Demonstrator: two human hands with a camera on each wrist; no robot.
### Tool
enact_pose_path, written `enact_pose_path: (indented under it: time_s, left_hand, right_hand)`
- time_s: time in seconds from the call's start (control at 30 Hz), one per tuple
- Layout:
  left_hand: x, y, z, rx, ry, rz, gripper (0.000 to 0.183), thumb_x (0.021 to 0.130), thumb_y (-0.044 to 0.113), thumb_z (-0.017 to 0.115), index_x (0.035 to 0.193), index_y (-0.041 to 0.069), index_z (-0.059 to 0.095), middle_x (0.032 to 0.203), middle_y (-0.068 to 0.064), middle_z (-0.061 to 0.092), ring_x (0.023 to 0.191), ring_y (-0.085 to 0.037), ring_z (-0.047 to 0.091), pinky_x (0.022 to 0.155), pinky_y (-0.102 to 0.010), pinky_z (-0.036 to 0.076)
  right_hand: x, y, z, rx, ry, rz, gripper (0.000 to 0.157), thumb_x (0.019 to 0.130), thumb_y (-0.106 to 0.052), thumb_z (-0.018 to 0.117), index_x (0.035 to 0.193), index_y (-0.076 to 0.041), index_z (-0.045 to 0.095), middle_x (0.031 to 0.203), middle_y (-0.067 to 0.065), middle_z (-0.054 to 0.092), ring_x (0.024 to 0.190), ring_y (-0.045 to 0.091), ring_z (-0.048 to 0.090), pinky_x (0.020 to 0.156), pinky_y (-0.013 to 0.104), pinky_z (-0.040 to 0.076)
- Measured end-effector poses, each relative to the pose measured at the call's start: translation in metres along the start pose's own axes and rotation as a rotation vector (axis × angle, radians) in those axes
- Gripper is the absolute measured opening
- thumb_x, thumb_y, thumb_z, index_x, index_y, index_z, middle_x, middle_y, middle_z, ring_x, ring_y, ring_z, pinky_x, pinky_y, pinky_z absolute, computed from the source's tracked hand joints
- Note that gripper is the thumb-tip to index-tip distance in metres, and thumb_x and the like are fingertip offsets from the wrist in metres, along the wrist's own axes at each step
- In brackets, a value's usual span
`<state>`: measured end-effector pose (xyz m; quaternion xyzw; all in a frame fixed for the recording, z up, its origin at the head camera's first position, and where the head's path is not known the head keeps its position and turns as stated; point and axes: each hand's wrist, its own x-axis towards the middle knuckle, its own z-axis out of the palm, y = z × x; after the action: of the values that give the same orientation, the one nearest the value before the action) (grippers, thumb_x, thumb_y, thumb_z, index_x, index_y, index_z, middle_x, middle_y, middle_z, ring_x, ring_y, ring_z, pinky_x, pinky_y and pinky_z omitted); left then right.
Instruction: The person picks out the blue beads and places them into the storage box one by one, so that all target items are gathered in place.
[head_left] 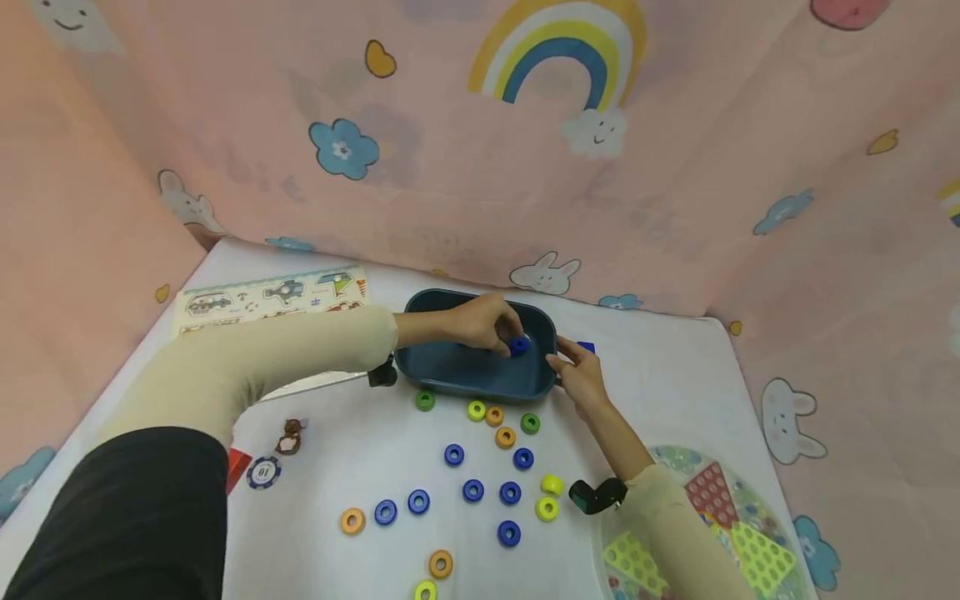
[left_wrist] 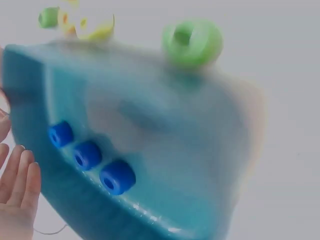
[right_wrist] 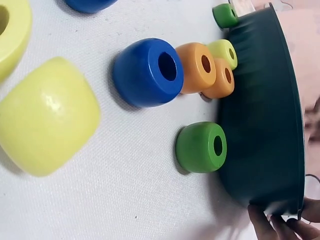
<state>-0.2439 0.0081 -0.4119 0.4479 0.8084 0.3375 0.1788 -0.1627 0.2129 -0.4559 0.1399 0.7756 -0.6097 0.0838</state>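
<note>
My left hand (head_left: 480, 323) reaches into a dark blue-green tray (head_left: 457, 379), its thumb and fingertips pinching a blue bead (head_left: 518, 346) near the right end. In the left wrist view, three blue beads (left_wrist: 117, 177) sit in a row along the tray's inner side. With its thumb at the rim and fingers outside the wall, my right hand (head_left: 581, 377) grips the tray's right end. Close to the near wall lie a green bead (right_wrist: 201, 147), orange beads (right_wrist: 196, 68) and a yellow bead (head_left: 476, 410) on the white cloth.
Several more blue beads (head_left: 510, 493), yellow beads (head_left: 547, 509) and orange beads (head_left: 441, 564) are scattered nearer. A picture sheet (head_left: 277, 293) lies back left, beside a bear figure (head_left: 289, 437) and poker chip (head_left: 264, 472) farther forward. A round patterned board (head_left: 757, 558) sits under the right forearm.
</note>
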Motion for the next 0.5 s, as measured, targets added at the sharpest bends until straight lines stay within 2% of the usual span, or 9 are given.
enact_pose_path:
  time_s: [0.07, 0.23, 0.37, 0.5]
  left_hand:
    - [-0.019, 0.007, 0.0, -0.037, 0.02, 0.013, 0.031, 0.074, 0.006, 0.078, 0.102, 0.0, 0.068, 0.096, -0.011, 0.066, 0.085, -0.024, 0.06, 0.07, -0.023, 0.049]
    - [-0.063, 0.023, 0.011, -0.161, 0.098, -0.02, 0.029, 0.073, 0.008, 0.078, 0.101, 0.005, 0.069, 0.094, -0.001, 0.065, 0.087, -0.024, 0.06, 0.071, -0.026, 0.051]
    - [-0.092, 0.029, 0.031, -0.242, 0.144, -0.003, 0.029, 0.073, 0.008, 0.078, 0.101, 0.006, 0.069, 0.095, -0.001, 0.065, 0.088, -0.024, 0.06, 0.076, -0.034, 0.052]
    - [-0.116, 0.025, 0.058, -0.218, 0.146, 0.01, 0.03, 0.072, 0.007, 0.079, 0.1, 0.005, 0.069, 0.097, -0.005, 0.065, 0.087, -0.024, 0.06, 0.075, -0.035, 0.051]
  right_hand:
    - [0.0, 0.0, -0.001, -0.004, 0.001, 0.004, 0.045, 0.094, -0.007, 0.052, 0.138, -0.006, 0.041, 0.14, 0.01, 0.041, 0.111, 0.024, 0.053, 0.084, 0.034, 0.049]
    - [0.0, 0.002, -0.004, -0.009, 0.0, 0.018, 0.045, 0.095, -0.007, 0.051, 0.138, -0.005, 0.041, 0.141, 0.01, 0.04, 0.114, 0.024, 0.051, 0.087, 0.035, 0.048]
    - [0.001, 0.001, -0.003, -0.014, -0.004, 0.022, 0.044, 0.096, -0.009, 0.05, 0.138, -0.003, 0.041, 0.142, 0.01, 0.038, 0.115, 0.024, 0.05, 0.089, 0.035, 0.047]
    - [0.001, 0.0, -0.001, -0.014, -0.016, 0.018, 0.044, 0.096, -0.009, 0.05, 0.138, -0.002, 0.04, 0.141, 0.011, 0.038, 0.116, 0.025, 0.05, 0.089, 0.036, 0.046]
